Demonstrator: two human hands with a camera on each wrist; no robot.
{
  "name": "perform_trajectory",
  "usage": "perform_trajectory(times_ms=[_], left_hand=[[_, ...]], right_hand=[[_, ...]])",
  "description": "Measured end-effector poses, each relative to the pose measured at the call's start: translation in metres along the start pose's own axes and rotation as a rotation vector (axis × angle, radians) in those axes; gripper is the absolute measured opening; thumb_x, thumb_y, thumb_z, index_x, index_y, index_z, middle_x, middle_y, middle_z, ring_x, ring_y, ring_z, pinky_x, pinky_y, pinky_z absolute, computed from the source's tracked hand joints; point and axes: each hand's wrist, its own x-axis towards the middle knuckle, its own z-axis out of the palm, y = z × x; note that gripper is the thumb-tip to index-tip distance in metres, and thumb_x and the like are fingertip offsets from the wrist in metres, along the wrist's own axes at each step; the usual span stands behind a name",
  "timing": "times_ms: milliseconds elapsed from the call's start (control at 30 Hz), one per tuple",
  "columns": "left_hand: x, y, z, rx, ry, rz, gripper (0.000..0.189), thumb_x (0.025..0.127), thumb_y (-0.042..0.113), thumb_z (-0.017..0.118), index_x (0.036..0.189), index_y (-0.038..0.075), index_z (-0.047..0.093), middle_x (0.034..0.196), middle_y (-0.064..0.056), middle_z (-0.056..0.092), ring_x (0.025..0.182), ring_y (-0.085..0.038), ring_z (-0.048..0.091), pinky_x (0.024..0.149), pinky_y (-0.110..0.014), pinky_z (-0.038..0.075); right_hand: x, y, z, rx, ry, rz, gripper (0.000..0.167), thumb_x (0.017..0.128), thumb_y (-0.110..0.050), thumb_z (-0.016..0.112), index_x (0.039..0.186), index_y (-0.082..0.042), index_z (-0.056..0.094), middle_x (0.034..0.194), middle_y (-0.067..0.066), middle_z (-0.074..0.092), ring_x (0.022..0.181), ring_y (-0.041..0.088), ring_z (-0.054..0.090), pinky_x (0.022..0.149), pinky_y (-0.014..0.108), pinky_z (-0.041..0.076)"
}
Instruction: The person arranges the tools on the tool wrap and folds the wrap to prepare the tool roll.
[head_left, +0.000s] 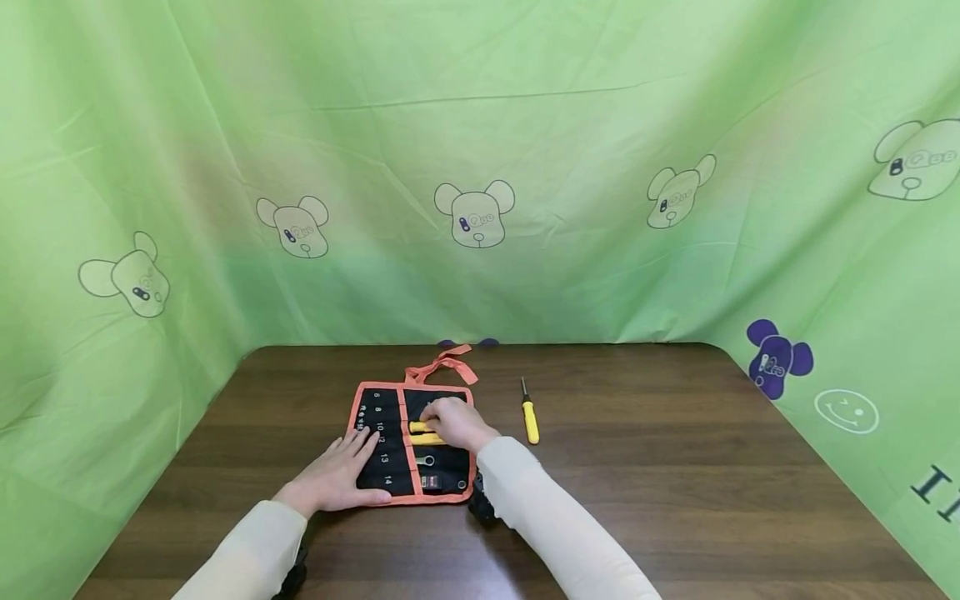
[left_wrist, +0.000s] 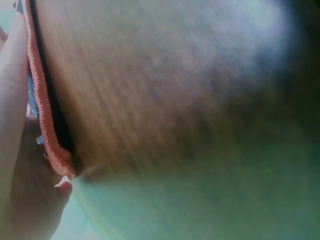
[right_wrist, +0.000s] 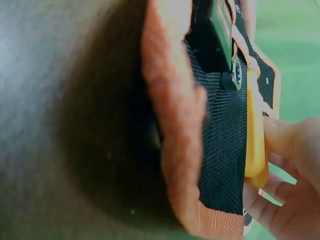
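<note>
A black tool roll [head_left: 386,492] with orange edging lies unfolded, its left side marked with numbers. My left hand [head_left: 337,471] rests on its left part, fingers spread and thumb along the near edge. Over the right part, my right hand [head_left: 457,423] pinches the yellow handle of a screwdriver [head_left: 418,427] whose shaft is hidden in a pocket. A second yellow handle [head_left: 429,439] lies just below it. In the right wrist view, thumb and fingers meet at the yellow handles [right_wrist: 255,140]. A wrench [head_left: 425,460] and a small dark case [head_left: 431,482] sit in lower pockets.
A loose screwdriver [head_left: 530,421] with a yellow handle lies on the brown wooden table [head_left: 675,467], right of the roll. Orange tie straps [head_left: 442,364] trail from the roll's far edge. A green printed curtain [head_left: 480,125] hangs behind and at the sides.
</note>
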Motion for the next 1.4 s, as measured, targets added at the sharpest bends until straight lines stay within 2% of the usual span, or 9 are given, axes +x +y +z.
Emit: perform_trajectory(times_ms=[133,400,500,733,867,1033,1133,1267,1400], left_hand=[[0.001,0.000,0.000,0.001,0.002,0.003,0.099,0.078,0.068,0.052,0.143,-0.001,0.026,0.146,-0.023,0.021,0.135,-0.036,0.015,0.105,-0.050,0.017],[0.002,0.000,0.001,0.003,0.002,0.014,0.098,0.079,0.067,0.052,0.143,-0.002,0.026,0.146,-0.024,0.022,0.134,-0.037,0.016,0.105,-0.050,0.017],[0.001,0.000,0.001,-0.001,0.000,0.012,0.098,0.079,0.067,0.052,0.143,-0.002,0.026,0.146,-0.024,0.021,0.134,-0.037,0.016,0.105,-0.050,0.017],[0.003,-0.002,0.002,-0.004,-0.005,0.000,0.100,0.078,0.070,0.050,0.144,0.000,0.026,0.147,-0.023,0.020,0.135,-0.036,0.016,0.105,-0.050,0.017],[0.003,-0.002,0.002,-0.005,0.002,0.005,0.100,0.077,0.070,0.050,0.143,-0.001,0.026,0.146,-0.023,0.021,0.135,-0.037,0.016,0.105,-0.050,0.017],[0.002,-0.002,0.002,-0.008,0.007,0.004,0.100,0.077,0.069,0.051,0.143,-0.001,0.027,0.146,-0.024,0.021,0.134,-0.037,0.017,0.105,-0.050,0.017],[0.002,-0.002,0.002,-0.012,0.006,0.001,0.100,0.077,0.069,0.051,0.143,-0.001,0.027,0.146,-0.024,0.021,0.134,-0.037,0.017,0.105,-0.050,0.017],[0.002,-0.001,0.002,-0.013,0.003,0.003,0.099,0.078,0.069,0.051,0.143,-0.001,0.026,0.146,-0.023,0.021,0.135,-0.036,0.016,0.105,-0.050,0.017],[0.002,-0.001,0.002,-0.013,0.003,0.008,0.098,0.078,0.068,0.052,0.143,-0.001,0.026,0.146,-0.024,0.021,0.135,-0.036,0.016,0.105,-0.050,0.017]], right_hand=[[0.001,-0.001,0.001,0.006,0.007,0.009,0.019,0.091,-0.007,0.057,0.104,-0.008,0.070,0.103,0.004,0.065,0.096,0.018,0.058,0.081,0.031,0.047],[0.002,0.001,0.002,0.036,-0.005,0.033,0.019,0.091,-0.009,0.057,0.106,-0.008,0.070,0.105,0.005,0.064,0.092,0.016,0.058,0.077,0.029,0.048],[0.001,0.000,0.000,0.048,-0.018,0.049,0.020,0.092,-0.012,0.058,0.108,-0.009,0.069,0.103,0.003,0.064,0.086,0.013,0.057,0.075,0.028,0.047],[0.000,-0.002,-0.014,0.096,0.002,0.057,0.027,0.092,-0.019,0.057,0.116,-0.008,0.064,0.087,-0.002,0.059,0.067,0.011,0.051,0.060,0.026,0.043],[0.000,-0.003,-0.027,0.110,0.027,0.042,0.030,0.093,-0.021,0.056,0.120,-0.007,0.061,0.092,0.000,0.059,0.073,0.012,0.053,0.063,0.028,0.044],[-0.002,-0.004,-0.044,0.129,0.081,0.004,0.033,0.094,-0.021,0.055,0.123,-0.007,0.058,0.107,0.008,0.061,0.092,0.019,0.057,0.074,0.035,0.047],[-0.004,-0.004,-0.051,0.147,0.114,-0.005,0.033,0.094,-0.021,0.054,0.125,-0.008,0.056,0.110,0.010,0.060,0.099,0.021,0.057,0.080,0.038,0.046],[-0.008,-0.003,-0.060,0.162,0.163,-0.001,0.034,0.094,-0.021,0.055,0.126,-0.008,0.055,0.109,0.009,0.061,0.099,0.021,0.057,0.083,0.039,0.046],[-0.012,0.001,-0.067,0.178,0.212,0.015,0.035,0.093,-0.021,0.057,0.126,-0.008,0.055,0.108,0.009,0.061,0.093,0.020,0.057,0.079,0.038,0.046]])
